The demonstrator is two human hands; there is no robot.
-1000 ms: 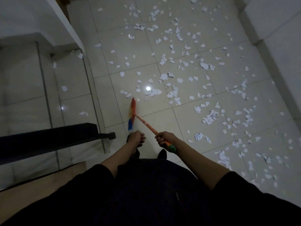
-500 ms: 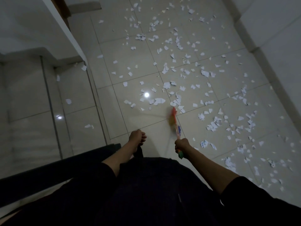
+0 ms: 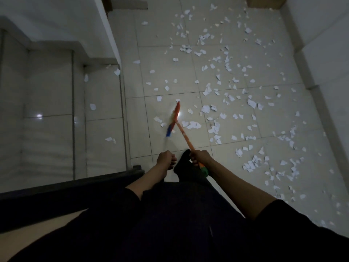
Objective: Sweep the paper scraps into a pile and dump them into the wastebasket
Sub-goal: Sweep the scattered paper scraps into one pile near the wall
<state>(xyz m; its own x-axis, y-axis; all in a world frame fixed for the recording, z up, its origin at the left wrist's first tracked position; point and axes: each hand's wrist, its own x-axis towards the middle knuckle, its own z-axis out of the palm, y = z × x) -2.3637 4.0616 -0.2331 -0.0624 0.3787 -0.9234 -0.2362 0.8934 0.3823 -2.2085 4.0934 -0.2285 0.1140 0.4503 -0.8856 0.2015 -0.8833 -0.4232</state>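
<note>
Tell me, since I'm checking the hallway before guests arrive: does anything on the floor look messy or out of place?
Yes. Torn white paper scraps lie scattered across the tiled floor, unpiled. A few sit on the stair steps at left. The right hand grips a broom.

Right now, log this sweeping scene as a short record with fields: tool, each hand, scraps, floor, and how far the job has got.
tool: broom, orange handle, head on the floor
right hand: grips the handle near its green end
left hand: fingers curled; whether it holds anything cannot be told
paper scraps: white, scattered over the tiles, mostly to the right; a few on the stairs
floor: glossy pale tiles
progress: no pile yet; no wastebasket in view
</note>
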